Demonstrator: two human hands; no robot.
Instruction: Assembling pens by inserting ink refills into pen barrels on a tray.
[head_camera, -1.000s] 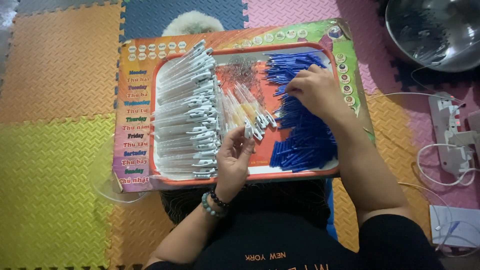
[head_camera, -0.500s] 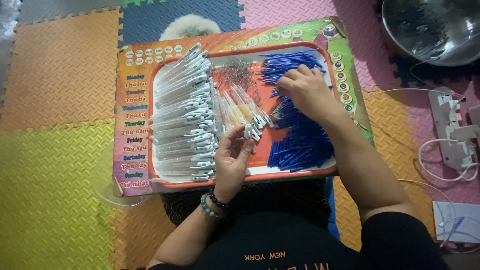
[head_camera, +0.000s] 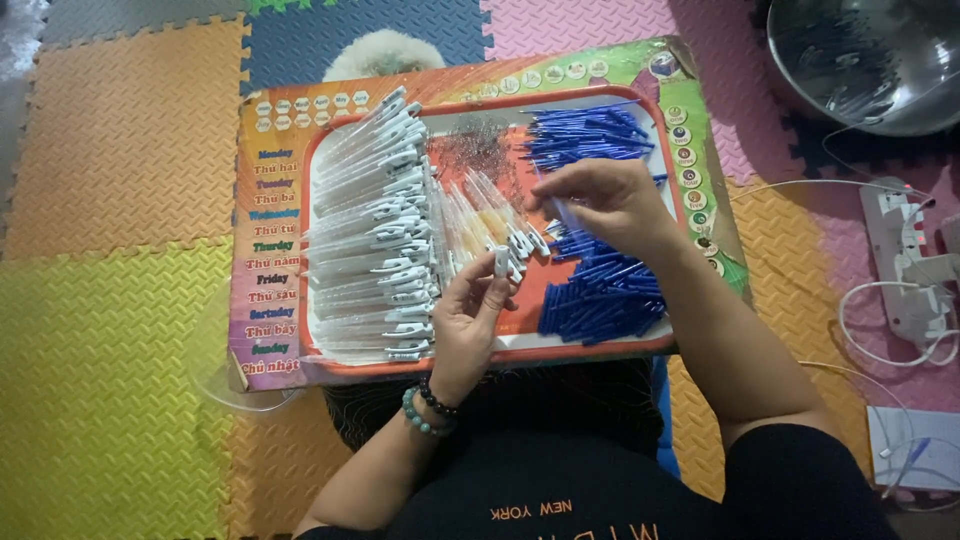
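A colourful board (head_camera: 270, 340) with a raised orange rim lies across my lap. On its left side sits a stack of several white clear pen barrels (head_camera: 370, 240). A heap of blue pen parts (head_camera: 600, 290) fills the right side. My left hand (head_camera: 470, 320) pinches a small white pen cap upright near the board's middle. My right hand (head_camera: 605, 200) hovers over the blue heap with its fingers closed on a thin blue part. A few loose clear barrels (head_camera: 480, 220) lie between the hands.
Foam floor mats in yellow, orange, blue and pink surround me. A large metal bowl (head_camera: 870, 60) sits at the top right. A white power strip (head_camera: 910, 270) with cables lies at the right. A white fluffy thing (head_camera: 385, 55) peeks out behind the board.
My right hand has drawn back from the top of the blue heap toward the middle, now pinching a blue part. My left hand has lifted slightly with the white cap.
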